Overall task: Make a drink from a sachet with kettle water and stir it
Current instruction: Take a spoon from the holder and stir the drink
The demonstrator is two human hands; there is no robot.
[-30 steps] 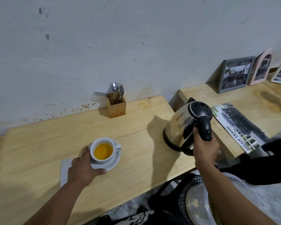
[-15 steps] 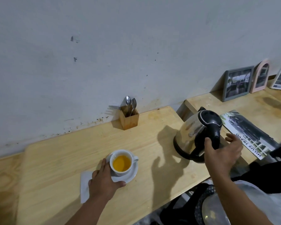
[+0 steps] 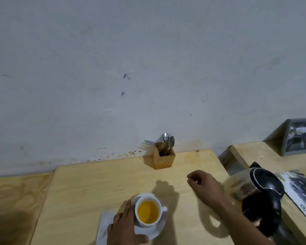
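A white cup (image 3: 148, 212) holding orange drink stands on a white saucer (image 3: 158, 229) near the front edge of the wooden table (image 3: 88, 188). My left hand (image 3: 125, 227) clasps the cup's left side and the saucer rim. My right hand (image 3: 206, 187) hovers over the table between the cup and the kettle, empty, with fingers loosely curled and pointing toward the wall. The steel kettle (image 3: 251, 191) with a black lid and handle stands at the right. Spoons (image 3: 168, 143) stick up from a wooden holder (image 3: 163, 159) by the wall.
A white napkin (image 3: 104, 225) lies under the saucer's left side. A magazine (image 3: 300, 190) lies on a second table to the right, with a framed photo (image 3: 300, 138) leaning on the wall. A gap separates the two tables.
My right hand has let go of the kettle handle and moved left and forward over the table. The kettle stays standing. The view has tilted up and right.
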